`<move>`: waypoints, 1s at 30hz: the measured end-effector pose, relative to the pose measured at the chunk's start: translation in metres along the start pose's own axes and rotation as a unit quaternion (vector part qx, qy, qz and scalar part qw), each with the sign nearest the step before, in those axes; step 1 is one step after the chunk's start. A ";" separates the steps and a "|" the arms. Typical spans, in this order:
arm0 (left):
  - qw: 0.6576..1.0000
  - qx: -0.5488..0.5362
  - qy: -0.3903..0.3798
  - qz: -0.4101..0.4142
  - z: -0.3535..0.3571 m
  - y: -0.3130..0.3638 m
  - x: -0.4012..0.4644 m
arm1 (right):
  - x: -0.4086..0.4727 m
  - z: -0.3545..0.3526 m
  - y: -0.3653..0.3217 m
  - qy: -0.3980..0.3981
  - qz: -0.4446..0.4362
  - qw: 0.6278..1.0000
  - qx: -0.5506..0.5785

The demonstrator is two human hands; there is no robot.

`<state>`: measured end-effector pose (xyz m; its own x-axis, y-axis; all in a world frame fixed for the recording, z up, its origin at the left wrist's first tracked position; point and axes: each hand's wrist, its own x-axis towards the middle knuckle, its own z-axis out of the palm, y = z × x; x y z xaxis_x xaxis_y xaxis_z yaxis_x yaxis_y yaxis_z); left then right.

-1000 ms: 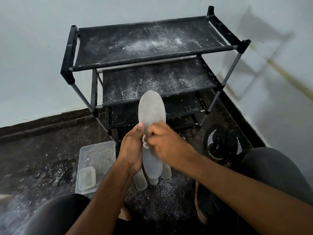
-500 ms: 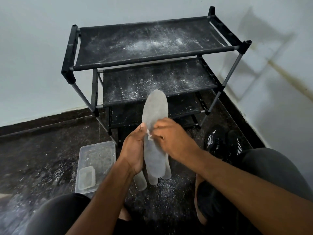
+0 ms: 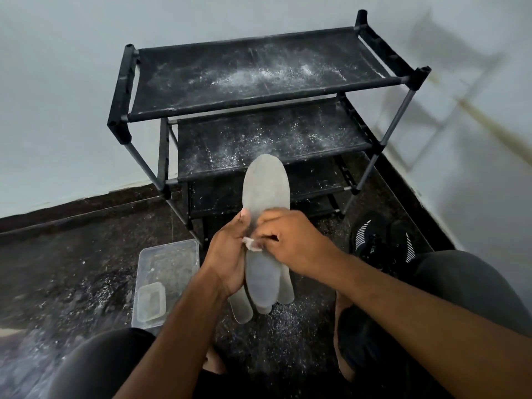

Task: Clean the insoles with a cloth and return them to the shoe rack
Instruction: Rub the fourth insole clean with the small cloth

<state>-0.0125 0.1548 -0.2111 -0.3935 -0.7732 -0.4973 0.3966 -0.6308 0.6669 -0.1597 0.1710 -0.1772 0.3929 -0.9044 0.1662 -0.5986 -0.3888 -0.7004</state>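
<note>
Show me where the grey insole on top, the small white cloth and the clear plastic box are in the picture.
grey insole (image 3: 266, 182): head view, on its upper front part above the hands.
white cloth (image 3: 252, 245): head view, on the bit showing between the two hands.
clear plastic box (image 3: 169, 264): head view, on its see-through lid.

The right hand, pinching the small white cloth against the grey insole, has slid down the insole from half a second ago, towards its heel end. The insole's toe has tipped back more upright, leaning less to the right than then.
</note>
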 end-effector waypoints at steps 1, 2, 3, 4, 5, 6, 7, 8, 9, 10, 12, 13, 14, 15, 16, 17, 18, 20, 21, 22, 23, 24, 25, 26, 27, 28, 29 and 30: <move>1.000 -0.012 -0.008 -0.001 0.001 0.000 0.000 | 0.001 -0.001 0.001 0.019 -0.013 0.999 -0.031; 1.000 -0.021 -0.010 0.000 0.002 0.001 0.000 | 0.001 0.002 0.000 0.026 -0.022 0.998 -0.056; 1.000 -0.021 -0.007 0.003 0.003 0.001 0.000 | 0.000 0.007 -0.001 0.026 -0.031 0.997 -0.067; 1.000 -0.013 -0.003 0.004 0.003 0.000 0.001 | -0.002 0.012 -0.003 0.012 -0.030 0.997 -0.063; 1.000 0.000 0.003 0.004 0.002 -0.001 0.001 | -0.005 0.016 -0.005 -0.012 -0.022 0.999 -0.044; 1.000 0.012 0.009 0.003 0.002 -0.001 0.000 | -0.006 0.015 -0.007 -0.036 -0.010 0.999 -0.013; 1.000 0.015 0.011 0.003 0.001 0.000 -0.001 | -0.006 0.012 -0.006 -0.049 0.004 0.999 0.021; 1.000 0.010 0.006 0.003 0.000 0.000 -0.002 | -0.004 0.006 -0.005 -0.049 0.014 0.998 0.040; 1.000 0.004 0.000 0.003 -0.001 0.001 -0.002 | -0.003 0.000 -0.003 -0.028 0.011 0.999 0.034; 1.000 -0.002 -0.005 0.002 -0.002 0.002 -0.001 | 0.000 -0.006 -0.001 0.009 0.002 1.000 0.008; 1.000 -0.006 -0.005 0.003 0.000 0.001 -0.001 | 0.003 -0.014 0.007 0.078 -0.002 0.995 -0.054; 1.000 -0.005 -0.008 -0.001 0.001 0.000 0.000 | 0.003 -0.015 0.010 0.097 0.001 0.992 -0.083; 1.000 -0.005 -0.012 -0.008 0.001 -0.001 0.000 | 0.002 -0.012 0.011 0.098 0.007 0.990 -0.106; 1.000 -0.004 -0.014 -0.016 0.001 -0.002 0.001 | 0.001 -0.008 0.011 0.083 0.008 0.989 -0.118; 1.000 -0.002 -0.015 -0.022 0.000 -0.002 0.001 | -0.001 -0.002 0.009 0.062 0.009 0.992 -0.113; 1.000 0.001 -0.013 -0.026 -0.002 -0.002 0.002 | -0.003 0.004 0.006 0.036 0.009 0.995 -0.092; 1.000 0.002 -0.011 -0.027 -0.004 -0.003 0.003 | -0.004 0.009 0.003 0.007 0.009 0.997 -0.070; 1.000 0.001 -0.003 -0.027 -0.007 -0.003 0.003 | -0.004 0.013 -0.001 -0.033 0.002 0.999 -0.032; 1.000 0.000 0.000 -0.026 -0.008 -0.003 0.003 | -0.003 0.011 -0.002 -0.032 0.006 0.999 -0.009; 1.000 0.002 -0.004 -0.019 -0.008 -0.002 0.004 | -0.002 0.006 -0.001 -0.015 0.015 1.000 0.010; 1.000 0.009 -0.010 -0.006 -0.007 -0.001 0.003 | 0.000 -0.001 0.002 0.018 0.024 0.999 0.012; 1.000 0.018 -0.016 0.008 -0.006 0.000 0.003 | 0.003 -0.008 0.007 0.059 0.030 0.998 -0.011; 0.999 0.024 -0.017 0.019 -0.005 0.001 0.003 | 0.004 -0.014 0.014 0.102 0.035 0.993 -0.046; 0.999 0.029 -0.017 0.025 -0.005 0.001 0.004 | 0.005 -0.018 0.020 0.140 0.043 0.986 -0.078; 0.999 0.035 -0.018 0.030 -0.005 0.000 0.004 | 0.004 -0.020 0.024 0.160 0.048 0.981 -0.101; 0.998 0.043 -0.016 0.033 -0.005 0.000 0.004 | 0.003 -0.017 0.025 0.164 0.046 0.978 -0.119; 0.998 0.050 -0.013 0.036 -0.006 -0.001 0.005 | 0.001 -0.012 0.023 0.153 0.031 0.979 -0.133; 0.998 0.048 -0.013 0.036 -0.006 -0.001 0.005 | -0.002 -0.006 0.019 0.128 0.014 0.983 -0.134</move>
<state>-0.0100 0.1515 -0.2177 -0.3886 -0.8139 -0.4320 0.3449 -0.5632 0.7509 -0.1758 0.1640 -0.1864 0.2053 -0.9168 0.3426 -0.7821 -0.3642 -0.5057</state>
